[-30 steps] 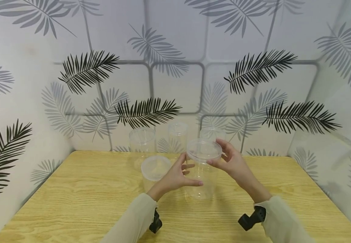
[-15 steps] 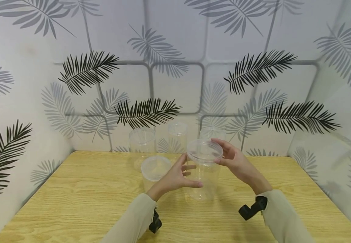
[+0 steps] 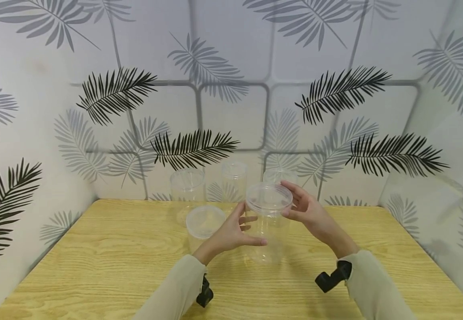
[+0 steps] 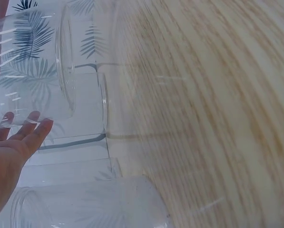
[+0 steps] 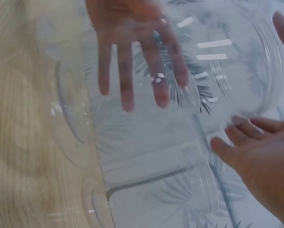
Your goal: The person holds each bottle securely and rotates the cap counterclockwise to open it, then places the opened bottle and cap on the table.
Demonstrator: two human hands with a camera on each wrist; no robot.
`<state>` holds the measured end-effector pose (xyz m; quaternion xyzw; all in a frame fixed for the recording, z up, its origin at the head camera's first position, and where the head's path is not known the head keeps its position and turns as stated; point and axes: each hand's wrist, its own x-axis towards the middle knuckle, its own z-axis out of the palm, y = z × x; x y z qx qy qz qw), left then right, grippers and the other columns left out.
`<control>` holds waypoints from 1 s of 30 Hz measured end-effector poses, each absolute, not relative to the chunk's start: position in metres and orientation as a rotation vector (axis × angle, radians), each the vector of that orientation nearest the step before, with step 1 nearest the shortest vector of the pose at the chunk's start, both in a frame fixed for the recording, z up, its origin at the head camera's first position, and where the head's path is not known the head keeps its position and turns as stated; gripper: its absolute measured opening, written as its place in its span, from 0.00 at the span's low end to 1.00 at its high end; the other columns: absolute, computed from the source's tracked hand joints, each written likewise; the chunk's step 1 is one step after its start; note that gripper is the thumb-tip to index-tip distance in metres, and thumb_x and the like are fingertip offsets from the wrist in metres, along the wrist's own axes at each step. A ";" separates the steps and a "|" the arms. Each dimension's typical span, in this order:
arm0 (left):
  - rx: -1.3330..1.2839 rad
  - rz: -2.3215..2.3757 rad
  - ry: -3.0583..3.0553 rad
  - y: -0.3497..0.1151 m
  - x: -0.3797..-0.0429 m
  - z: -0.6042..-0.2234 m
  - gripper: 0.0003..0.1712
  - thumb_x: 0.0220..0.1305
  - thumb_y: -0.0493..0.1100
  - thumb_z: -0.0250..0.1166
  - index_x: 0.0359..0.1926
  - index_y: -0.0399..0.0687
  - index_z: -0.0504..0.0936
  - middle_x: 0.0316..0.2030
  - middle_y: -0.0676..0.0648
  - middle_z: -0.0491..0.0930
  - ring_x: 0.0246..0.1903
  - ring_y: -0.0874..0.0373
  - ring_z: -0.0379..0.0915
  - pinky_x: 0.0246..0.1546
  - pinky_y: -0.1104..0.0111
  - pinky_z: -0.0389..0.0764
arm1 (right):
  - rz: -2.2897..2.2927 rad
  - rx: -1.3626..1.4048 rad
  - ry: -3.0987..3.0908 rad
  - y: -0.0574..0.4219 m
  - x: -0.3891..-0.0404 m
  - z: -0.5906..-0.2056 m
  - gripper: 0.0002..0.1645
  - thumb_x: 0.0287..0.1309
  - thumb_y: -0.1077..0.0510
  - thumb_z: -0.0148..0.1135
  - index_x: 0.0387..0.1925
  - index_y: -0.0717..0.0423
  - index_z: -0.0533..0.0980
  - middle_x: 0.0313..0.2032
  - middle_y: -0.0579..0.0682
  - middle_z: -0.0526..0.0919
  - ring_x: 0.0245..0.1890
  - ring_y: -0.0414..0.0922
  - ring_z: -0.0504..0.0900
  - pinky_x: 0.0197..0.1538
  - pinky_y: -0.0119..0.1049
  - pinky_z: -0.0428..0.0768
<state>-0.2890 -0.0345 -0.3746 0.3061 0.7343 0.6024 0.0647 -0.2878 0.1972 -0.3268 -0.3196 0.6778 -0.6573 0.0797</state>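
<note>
A large clear plastic jar (image 3: 269, 233) stands upright on the table in the head view, with a round clear lid (image 3: 269, 198) on its mouth. My left hand (image 3: 231, 233) grips the jar's body from the left, thumb at the front and fingers behind. At the lid's right edge, my right hand (image 3: 313, 218) holds the rim between thumb and fingers. The left wrist view shows the left hand (image 4: 13, 152) against the jar wall (image 4: 23, 80). Through the clear wall, the right wrist view shows the left fingers spread along the jar, with the right hand (image 5: 260, 156) near its rim.
A shorter lidded jar (image 3: 206, 222) stands just left of the left hand. Behind it are a wide clear jar (image 3: 187, 180), a narrow one (image 3: 234, 169) and another partly hidden jar (image 3: 280, 176). A patterned wall covering (image 3: 231, 115) rises behind the wooden table (image 3: 115, 258).
The right hand's fingers and thumb have shifted around the lid's rim, and its wrist has turned slightly. The left hand and the jar have stayed in place.
</note>
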 end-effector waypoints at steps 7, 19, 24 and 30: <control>0.914 1.833 2.257 -0.033 -0.295 -0.382 0.57 0.41 0.43 0.76 0.67 0.69 0.48 0.64 0.50 0.56 0.61 0.43 0.62 0.60 0.49 0.64 | -1.988 -0.768 2.353 0.180 -0.274 -0.328 0.49 0.53 0.62 0.64 0.69 0.59 0.45 0.68 0.59 0.52 0.68 0.59 0.51 0.53 0.31 0.75; 0.891 1.820 2.224 -0.034 -0.290 -0.378 0.60 0.43 0.41 0.75 0.69 0.60 0.45 0.65 0.48 0.54 0.62 0.43 0.61 0.60 0.49 0.63 | -1.937 -0.687 2.446 0.174 -0.272 -0.330 0.49 0.52 0.60 0.65 0.69 0.54 0.47 0.65 0.56 0.58 0.65 0.56 0.59 0.53 0.35 0.74; 0.914 1.792 2.192 -0.037 -0.281 -0.367 0.59 0.44 0.38 0.74 0.69 0.62 0.45 0.66 0.46 0.54 0.61 0.43 0.61 0.60 0.50 0.64 | -1.995 -0.827 2.167 0.182 -0.279 -0.331 0.47 0.55 0.62 0.61 0.69 0.55 0.45 0.62 0.55 0.58 0.57 0.44 0.69 0.49 0.28 0.76; 0.937 1.758 2.190 -0.038 -0.276 -0.360 0.57 0.44 0.38 0.74 0.68 0.61 0.47 0.66 0.45 0.55 0.61 0.44 0.62 0.59 0.53 0.67 | -1.995 -1.002 1.952 0.191 -0.286 -0.332 0.44 0.60 0.64 0.56 0.69 0.59 0.43 0.60 0.47 0.61 0.56 0.38 0.69 0.53 0.27 0.73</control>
